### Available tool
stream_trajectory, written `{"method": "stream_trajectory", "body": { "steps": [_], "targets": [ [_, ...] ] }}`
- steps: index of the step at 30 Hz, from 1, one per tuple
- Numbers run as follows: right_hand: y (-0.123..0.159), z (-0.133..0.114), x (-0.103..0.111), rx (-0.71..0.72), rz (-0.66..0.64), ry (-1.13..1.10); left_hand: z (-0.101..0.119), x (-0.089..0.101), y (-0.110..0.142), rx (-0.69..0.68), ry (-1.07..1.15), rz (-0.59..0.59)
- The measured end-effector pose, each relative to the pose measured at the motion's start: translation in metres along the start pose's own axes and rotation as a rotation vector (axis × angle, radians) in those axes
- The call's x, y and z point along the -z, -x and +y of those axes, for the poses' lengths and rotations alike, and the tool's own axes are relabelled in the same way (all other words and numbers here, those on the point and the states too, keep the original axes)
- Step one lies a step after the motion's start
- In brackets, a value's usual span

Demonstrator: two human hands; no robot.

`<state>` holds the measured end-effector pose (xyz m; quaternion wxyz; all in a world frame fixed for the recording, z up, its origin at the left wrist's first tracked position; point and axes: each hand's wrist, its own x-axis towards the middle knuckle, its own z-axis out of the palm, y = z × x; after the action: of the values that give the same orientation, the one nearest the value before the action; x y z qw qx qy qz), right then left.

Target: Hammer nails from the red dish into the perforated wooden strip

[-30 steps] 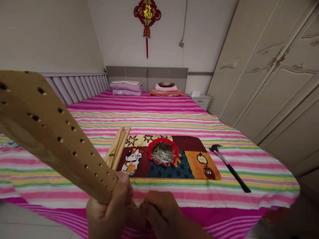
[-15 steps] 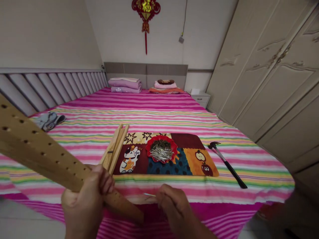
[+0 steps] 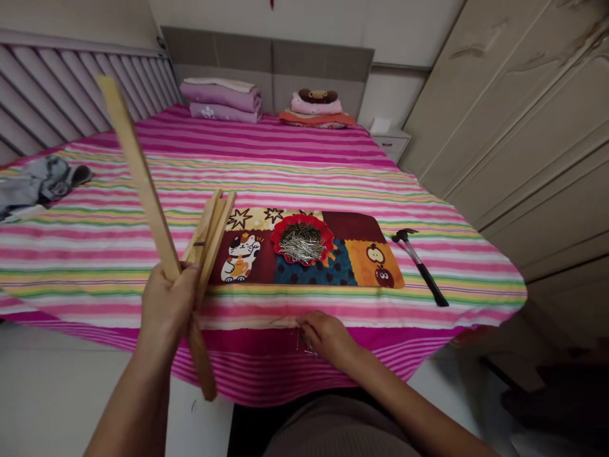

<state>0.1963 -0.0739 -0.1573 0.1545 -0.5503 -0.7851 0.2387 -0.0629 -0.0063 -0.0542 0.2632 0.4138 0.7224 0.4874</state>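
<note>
Left of the red, scallop-edged round bowl (image 3: pixel 328 237), the left hand (image 3: pixel 167 298) is wrapped around a long, pale wooden board (image 3: pixel 146 187); on the bowl's near side, the right hand (image 3: pixel 328 337) pinches thin, silvery metal nails (image 3: pixel 311 348). The step in hand seems to be handling board and nails together, so the next move calls for a firm board grip.

wooden strip (image 3: pixel 143 174): middle hidden by left hand (image 3: pixel 169 295), 8 o'clock; top end blurred, 10 o'clock. nails (image 3: pixel 308 347) at right hand (image 3: pixel 328 333), 6 o'clock: too blurred to count. grey cloth (image 3: pixel 38 181) cut off, 9 o'clock; wardrobe (image 3: pixel 514 146), 2 o'clock, likewise.
</note>
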Motion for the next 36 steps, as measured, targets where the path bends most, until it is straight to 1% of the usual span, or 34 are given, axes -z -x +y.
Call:
{"method": "stream_trajectory", "body": {
  "steps": [2,4,7,9,11,13,18,20,22,23,25,26,29,30,32,33,34,36],
  "targets": [
    [-0.011,-0.005,-0.005,0.030,-0.024,0.050,0.003,-0.002,-0.024,0.014,-0.312,0.037],
    [-0.026,-0.013,-0.013,0.067,-0.051,0.090,0.006,-0.010,-0.042,0.005,-0.505,0.033],
    [-0.044,-0.022,-0.027,0.092,-0.075,0.137,0.005,-0.023,-0.058,-0.008,-0.642,0.008],
    [-0.049,-0.024,-0.033,0.089,-0.088,0.158,0.001,-0.030,-0.064,-0.009,-0.697,-0.017],
    [-0.045,-0.020,-0.034,0.086,-0.105,0.164,-0.003,-0.035,-0.069,0.004,-0.747,-0.033],
    [-0.035,-0.011,-0.030,0.075,-0.118,0.156,-0.009,-0.039,-0.072,0.022,-0.787,-0.048],
    [-0.003,0.017,-0.010,0.023,-0.119,0.106,-0.021,-0.044,-0.077,-0.067,-0.812,-0.100],
    [0.008,0.027,-0.006,-0.004,-0.123,0.094,-0.024,-0.043,-0.075,-0.091,-0.816,-0.096],
    [0.017,0.034,-0.006,-0.044,-0.135,0.094,-0.027,-0.043,-0.066,-0.136,-0.803,-0.054],
    [0.021,0.037,-0.007,-0.064,-0.143,0.096,-0.030,-0.043,-0.059,-0.179,-0.792,-0.026],
    [0.026,0.039,-0.009,-0.101,-0.164,0.099,-0.042,-0.046,-0.034,-0.310,-0.763,0.000],
    [0.028,0.039,-0.011,-0.117,-0.174,0.101,-0.050,-0.049,-0.018,-0.398,-0.744,-0.021],
    [0.027,0.036,-0.018,-0.152,-0.200,0.105,-0.087,-0.059,0.038,-0.677,-0.593,-0.190],
    [0.025,0.034,-0.021,-0.159,-0.208,0.107,-0.100,-0.062,0.056,-0.749,-0.540,-0.226],
    [0.020,0.030,-0.027,-0.165,-0.218,0.114,-0.124,-0.067,0.086,-0.796,-0.502,-0.209],
    [0.017,0.028,-0.030,-0.165,-0.221,0.118,-0.134,-0.068,0.096,-0.818,-0.514,-0.184],
    [0.014,0.027,-0.033,-0.160,-0.224,0.121,-0.142,-0.069,0.103,-0.828,-0.519,-0.165],
    [0.009,0.024,-0.038,-0.139,-0.231,0.125,-0.153,-0.069,0.110,-0.847,-0.524,-0.141]
  ]
}}
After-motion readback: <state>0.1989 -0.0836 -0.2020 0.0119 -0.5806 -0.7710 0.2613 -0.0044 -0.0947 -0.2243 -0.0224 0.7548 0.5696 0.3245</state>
